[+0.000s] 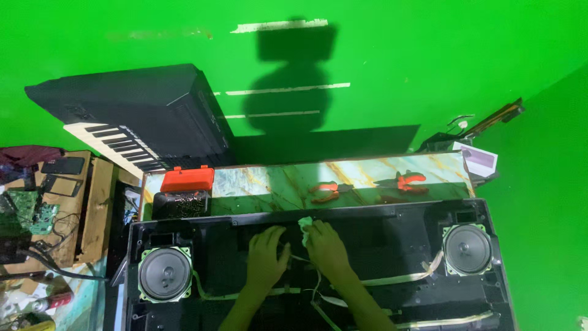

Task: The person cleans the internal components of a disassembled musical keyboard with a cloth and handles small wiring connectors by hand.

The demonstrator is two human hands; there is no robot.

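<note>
At the bottom centre of the frame both hands work inside an opened keyboard case [318, 288] lying on the desk [367, 175]. The right hand [326, 245] pinches a small pale cloth [304, 223], pressing it to the black interior; the left hand [267, 252] rests flat and released beside it. The case already lies open, speakers [165, 273] and ribbon cables exposed. The forearms and lower case are cut off; how clean the surface is cannot be judged

Black keyboard [141, 113] against green wall [429, 55]; red case [187, 179], two orange-handled pliers [326, 192] [407, 182] on marbled desk [367, 173]; circuit boards [30, 208] at left.
</note>
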